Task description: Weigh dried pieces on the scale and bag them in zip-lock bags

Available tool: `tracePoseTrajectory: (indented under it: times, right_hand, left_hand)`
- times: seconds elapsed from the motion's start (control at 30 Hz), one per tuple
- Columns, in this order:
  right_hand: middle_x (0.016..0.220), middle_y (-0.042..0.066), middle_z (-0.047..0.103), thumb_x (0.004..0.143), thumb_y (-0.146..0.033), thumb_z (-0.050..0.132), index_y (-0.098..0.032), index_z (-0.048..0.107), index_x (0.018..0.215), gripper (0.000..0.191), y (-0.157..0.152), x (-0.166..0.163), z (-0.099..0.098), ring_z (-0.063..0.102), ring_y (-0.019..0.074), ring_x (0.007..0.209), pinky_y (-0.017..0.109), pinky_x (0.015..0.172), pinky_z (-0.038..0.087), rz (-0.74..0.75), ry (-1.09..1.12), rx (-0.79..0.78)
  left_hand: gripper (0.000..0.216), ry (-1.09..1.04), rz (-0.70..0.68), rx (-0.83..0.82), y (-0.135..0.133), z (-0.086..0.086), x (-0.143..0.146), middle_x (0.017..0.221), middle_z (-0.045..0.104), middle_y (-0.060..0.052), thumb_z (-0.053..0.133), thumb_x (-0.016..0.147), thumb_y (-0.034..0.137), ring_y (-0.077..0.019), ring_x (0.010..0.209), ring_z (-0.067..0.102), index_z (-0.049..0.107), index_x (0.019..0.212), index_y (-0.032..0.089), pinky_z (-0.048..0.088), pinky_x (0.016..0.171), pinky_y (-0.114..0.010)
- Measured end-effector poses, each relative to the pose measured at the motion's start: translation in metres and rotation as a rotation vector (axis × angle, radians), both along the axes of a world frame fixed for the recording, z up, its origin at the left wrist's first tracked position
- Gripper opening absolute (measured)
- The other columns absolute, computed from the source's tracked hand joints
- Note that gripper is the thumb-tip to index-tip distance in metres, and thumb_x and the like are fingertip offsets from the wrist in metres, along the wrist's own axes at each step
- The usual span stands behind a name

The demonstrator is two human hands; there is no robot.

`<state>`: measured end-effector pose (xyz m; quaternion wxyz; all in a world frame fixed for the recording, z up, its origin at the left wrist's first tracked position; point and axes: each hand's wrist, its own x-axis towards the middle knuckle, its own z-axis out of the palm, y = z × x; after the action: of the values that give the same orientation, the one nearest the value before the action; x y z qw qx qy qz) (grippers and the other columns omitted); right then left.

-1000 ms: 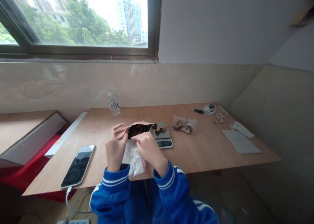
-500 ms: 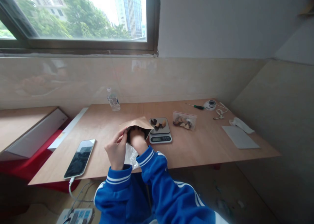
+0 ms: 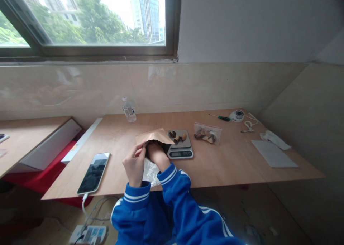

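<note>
A wooden table [image 3: 228, 169] beneath 1 window [image 3: 107, 19] bears 1 scale [image 3: 180, 154], 1 phone [image 3: 94, 173] and 1 bottle [image 3: 129, 113]. Left fingers [image 3: 143, 152] pinch the rim of 1 paper bag [image 3: 154, 134] beside the scale; the right hand [image 3: 159, 155] is inside, its fingers' state impossible to tell.

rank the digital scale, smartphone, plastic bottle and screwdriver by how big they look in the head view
Largest to smallest:
1. Digital scale and smartphone, too alike to rank
2. Plastic bottle
3. Screwdriver

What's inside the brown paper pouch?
The right hand reaches inside the brown paper pouch; its fingers and any contents are covered. The left hand pinches the opening's edge.
</note>
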<state>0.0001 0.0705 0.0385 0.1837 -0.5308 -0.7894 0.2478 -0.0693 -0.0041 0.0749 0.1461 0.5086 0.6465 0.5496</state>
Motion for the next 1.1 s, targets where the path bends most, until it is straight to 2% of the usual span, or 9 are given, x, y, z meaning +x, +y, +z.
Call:
tracePoseTrajectory:
  times: [0.1, 0.27, 0.5, 0.67, 0.77, 1.0, 1.1]
  right_hand:
    - [0.106, 0.016, 0.066, 0.085, -0.010, 0.046, -0.010, 0.064, 0.108, 0.029, -0.005, 0.007, -0.001, 0.062, 0.0259, 0.094, 0.039, 0.084, 0.049, 0.034, 0.047, 0.036]
    - [0.110, 0.014, 0.065, 0.086, -0.013, 0.046, -0.012, 0.061, 0.113, 0.030, -0.014, 0.015, -0.006, 0.060, 0.0255, 0.099, 0.040, 0.090, 0.046, -0.024, 0.095, 0.154]
    - [0.110, 0.015, 0.066, 0.087, -0.014, 0.047, -0.011, 0.063, 0.109, 0.028, -0.009, 0.010, -0.003, 0.061, 0.0276, 0.101, 0.040, 0.088, 0.047, -0.033, -0.002, 0.102]
    - [0.097, 0.015, 0.070, 0.085, -0.008, 0.049, -0.010, 0.069, 0.096, 0.023, -0.004, 0.005, 0.005, 0.065, 0.0284, 0.093, 0.039, 0.082, 0.049, -0.096, -0.074, 0.069]
    - [0.090, 0.013, 0.072, 0.085, -0.008, 0.048, -0.011, 0.070, 0.091, 0.023, -0.007, 0.007, 0.010, 0.067, 0.0263, 0.088, 0.036, 0.080, 0.050, -0.110, -0.058, 0.090]
    - [0.109, 0.015, 0.067, 0.089, -0.009, 0.042, -0.009, 0.064, 0.110, 0.031, -0.029, 0.027, 0.038, 0.063, 0.0267, 0.101, 0.036, 0.091, 0.045, -0.090, -0.054, 0.161]
    - [0.105, 0.011, 0.068, 0.087, -0.006, 0.041, -0.014, 0.064, 0.109, 0.032, -0.042, 0.036, 0.048, 0.064, 0.0221, 0.095, 0.030, 0.085, 0.047, -0.055, 0.015, 0.155]
  left_hand:
    - [0.025, 0.011, 0.004, -0.003, 0.000, 0.001, 0.001, 0.086, 0.075, 0.000, 0.059, 0.078, 0.039, -0.0200, 0.079, 0.071, 0.071, 0.094, 0.024, 0.055, 0.070, -0.025]
    - [0.025, 0.006, -0.003, -0.012, -0.001, 0.003, 0.002, 0.083, 0.074, 0.000, 0.060, 0.078, 0.041, -0.0197, 0.078, 0.071, 0.071, 0.094, 0.025, 0.055, 0.069, -0.025]
    - [0.025, -0.016, 0.006, -0.005, -0.004, 0.000, 0.004, 0.084, 0.075, 0.000, 0.060, 0.078, 0.040, -0.0206, 0.081, 0.071, 0.071, 0.095, 0.025, 0.054, 0.071, -0.026]
    - [0.024, -0.031, 0.009, -0.009, -0.006, 0.002, 0.006, 0.082, 0.075, 0.001, 0.060, 0.078, 0.038, -0.0199, 0.079, 0.071, 0.071, 0.095, 0.026, 0.055, 0.070, -0.025]
    - [0.025, -0.043, 0.016, -0.016, -0.006, 0.004, 0.007, 0.079, 0.074, 0.000, 0.061, 0.078, 0.039, -0.0201, 0.077, 0.071, 0.072, 0.095, 0.025, 0.055, 0.069, -0.025]
    - [0.024, -0.046, 0.020, -0.008, -0.004, 0.006, 0.006, 0.077, 0.074, 0.000, 0.062, 0.077, 0.039, -0.0196, 0.077, 0.071, 0.072, 0.093, 0.024, 0.054, 0.068, -0.024]
    - [0.024, -0.075, 0.011, 0.003, -0.002, 0.005, 0.004, 0.080, 0.074, 0.001, 0.063, 0.076, 0.040, -0.0184, 0.077, 0.071, 0.072, 0.092, 0.024, 0.054, 0.068, -0.023]
